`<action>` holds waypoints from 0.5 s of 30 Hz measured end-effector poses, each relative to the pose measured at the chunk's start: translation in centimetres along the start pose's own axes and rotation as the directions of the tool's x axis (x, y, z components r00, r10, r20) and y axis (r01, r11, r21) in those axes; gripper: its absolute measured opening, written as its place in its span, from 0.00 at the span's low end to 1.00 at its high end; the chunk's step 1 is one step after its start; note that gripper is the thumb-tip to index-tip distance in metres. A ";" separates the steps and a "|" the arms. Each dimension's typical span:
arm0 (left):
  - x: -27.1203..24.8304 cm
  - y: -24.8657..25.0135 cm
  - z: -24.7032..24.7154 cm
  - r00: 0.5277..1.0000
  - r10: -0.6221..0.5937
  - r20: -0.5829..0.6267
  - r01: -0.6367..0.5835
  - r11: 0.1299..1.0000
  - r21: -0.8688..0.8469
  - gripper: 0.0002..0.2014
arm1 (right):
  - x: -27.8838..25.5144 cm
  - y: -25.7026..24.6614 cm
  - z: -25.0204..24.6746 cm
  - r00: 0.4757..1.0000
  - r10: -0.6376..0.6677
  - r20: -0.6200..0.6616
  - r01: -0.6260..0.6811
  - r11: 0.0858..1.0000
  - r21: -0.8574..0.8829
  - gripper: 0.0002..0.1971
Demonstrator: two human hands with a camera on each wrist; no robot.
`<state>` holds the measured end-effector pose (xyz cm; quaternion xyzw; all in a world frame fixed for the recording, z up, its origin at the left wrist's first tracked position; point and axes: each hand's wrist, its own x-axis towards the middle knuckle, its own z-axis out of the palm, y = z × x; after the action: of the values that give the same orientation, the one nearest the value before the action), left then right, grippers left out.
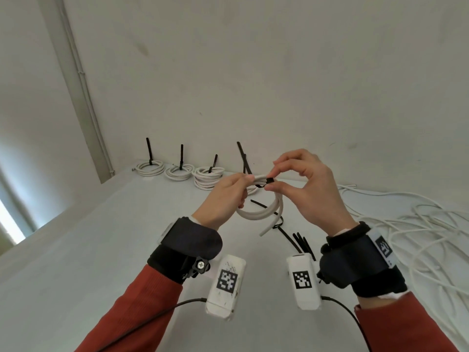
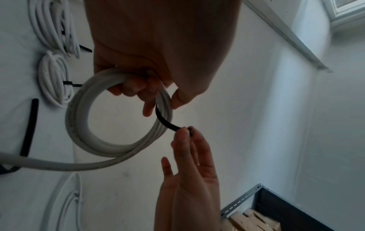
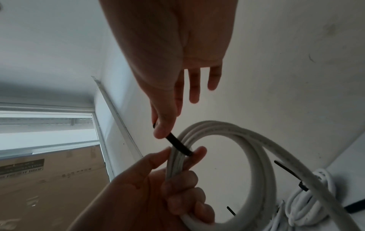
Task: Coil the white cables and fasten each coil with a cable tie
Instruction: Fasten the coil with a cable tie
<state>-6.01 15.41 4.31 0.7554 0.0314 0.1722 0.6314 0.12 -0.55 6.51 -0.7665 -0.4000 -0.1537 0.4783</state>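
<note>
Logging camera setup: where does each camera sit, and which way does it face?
Head: on the head, facing forward and down at left hand, right hand and coil; red sleeves show.
Left wrist: looks along the left hand gripping the coil.
Right wrist: looks along the right hand pinching the cable tie.
Shared: both wrist views show both hands and coil.

The cable coil point(image 1: 255, 214) had a smooth white plastic jacket, sort of satin, with faint print along it in the wrist views. The cable tie point(image 1: 269, 180) was black plastic, pretty matt. The surface point(image 1: 101, 250) looked matt white with no shine at all, and the wall point(image 1: 253, 72) was matt paint with a few scuffs. The sleeves point(image 1: 142, 308) were rust-red knit-looking cloth, and the wrist straps point(image 1: 187, 240) were black fabric. The cardboard box point(image 3: 49, 187) was plain brown, and the slotted angle bar point(image 2: 241, 201) looked like grey painted metal.
</note>
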 end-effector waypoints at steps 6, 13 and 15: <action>-1.1 0.1 1.4 0.979 0.127 0.162 -0.159 0.966 0.202 0.20 | 0.3 0.2 -1.8 0.972 0.231 0.049 -0.236 0.959 0.156 0.05; -1.4 0.4 2.4 0.968 0.129 0.214 -0.137 0.990 0.024 0.24 | 0.4 0.4 -2.4 0.911 0.393 0.122 -0.406 0.812 0.419 0.14; -1.5 0.4 2.4 0.961 0.123 0.249 -0.119 0.992 -0.033 0.20 | 0.6 0.8 -2.5 0.854 0.504 0.129 -0.508 0.755 0.414 0.16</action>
<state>-6.78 12.69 4.00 0.7660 -0.0963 0.1139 0.6253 1.47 -2.63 7.61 -0.7205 -0.2044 0.0779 0.6580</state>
